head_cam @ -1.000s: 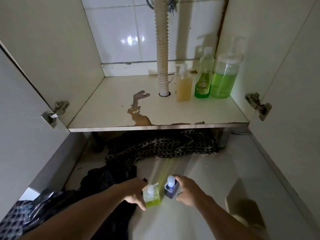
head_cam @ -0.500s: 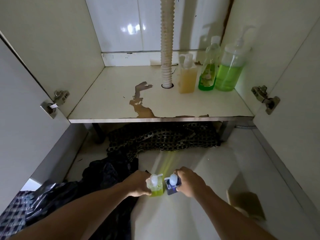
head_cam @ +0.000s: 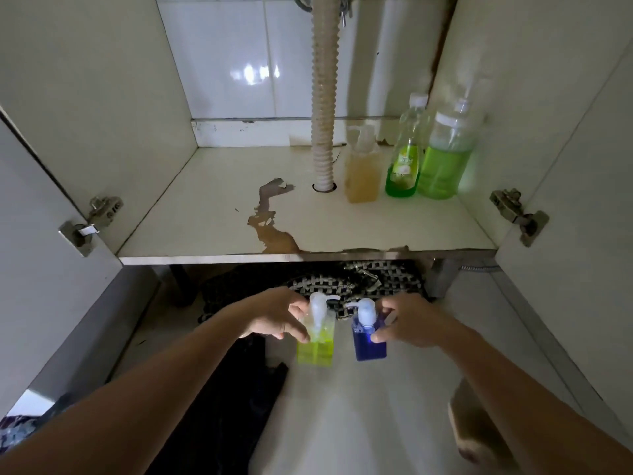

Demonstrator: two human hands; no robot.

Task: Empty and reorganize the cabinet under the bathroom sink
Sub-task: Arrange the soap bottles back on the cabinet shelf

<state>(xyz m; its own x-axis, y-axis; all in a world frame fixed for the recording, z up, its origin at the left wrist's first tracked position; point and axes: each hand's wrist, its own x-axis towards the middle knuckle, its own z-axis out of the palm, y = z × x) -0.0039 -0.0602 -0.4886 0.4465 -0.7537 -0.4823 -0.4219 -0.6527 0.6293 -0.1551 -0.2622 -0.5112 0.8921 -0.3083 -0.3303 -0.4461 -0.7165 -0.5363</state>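
Note:
The open cabinet has a worn shelf (head_cam: 212, 214) with peeled brown patches. At its back right stand an amber pump bottle (head_cam: 363, 173), a slim green bottle (head_cam: 406, 159) and a big green pump bottle (head_cam: 445, 162). Below the shelf's front edge, over the floor, my left hand (head_cam: 274, 320) grips a small yellow-green pump bottle (head_cam: 317, 344). Beside it my right hand (head_cam: 414, 325) grips a small blue pump bottle (head_cam: 368, 344). Both small bottles are upright.
A ribbed drain hose (head_cam: 323, 97) runs down through a hole in the shelf. Both doors stand open, with hinges at left (head_cam: 92, 221) and right (head_cam: 517, 214). A checked cloth (head_cam: 373, 279) lies under the shelf, dark fabric (head_cam: 236, 399) on the floor at left.
Both hands have lifted the two small bottles off the floor and carried them forward toward the cabinet. The bottles now sit slightly further apart.

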